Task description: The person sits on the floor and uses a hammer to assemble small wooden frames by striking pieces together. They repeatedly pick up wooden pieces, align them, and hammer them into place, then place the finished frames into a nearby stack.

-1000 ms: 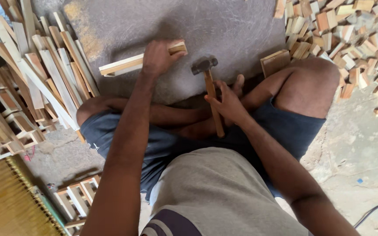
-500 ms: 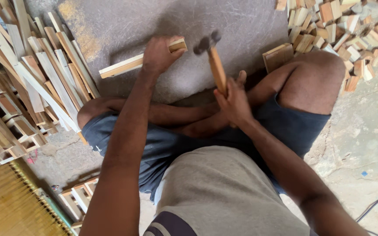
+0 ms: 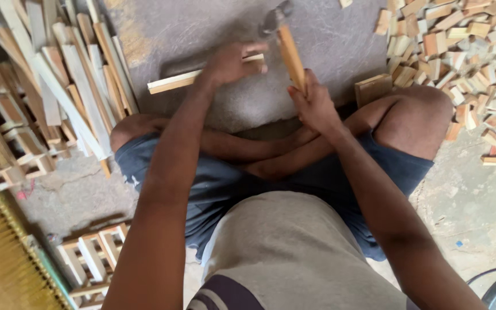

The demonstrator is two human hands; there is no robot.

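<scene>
1. The person is sitting cross-legged on the floor, the grey shirt and dark shorts filling the near field at 6 o'clock.
2. The right hand (image 3: 315, 103) is wrapping its fingers tightly around the wooden handle of the hammer (image 3: 287, 43), at about 1 o'clock from the crossed shins.
3. Change noted: the hammer is standing higher than a second ago. Then its head was low over the slab, near the knee; now the handle is tilting up and away, and the blurred head is reaching the top edge at 12 o'clock. Judged to be the raise of a swing, so a blow on the strip is probably being prepared.
4. The left hand (image 3: 231, 62) is closing its fingers over the right end of the wooden strip (image 3: 185, 80), pinning it flat on the grey stone slab (image 3: 328, 34). The strip is lying in the same place as before, at 11 o'clock.
5. A single wooden block (image 3: 373, 89) is lying just beside the right knee, at 2 o'clock.
6. Containers: none is showing. Stock is lying loose, long slats (image 3: 70, 86) piling at 9 to 10 o'clock, short offcut blocks (image 3: 466, 51) heaping at 2 o'clock.
7. Small assembled wooden frames (image 3: 96, 255) are resting at 8 o'clock.
</scene>
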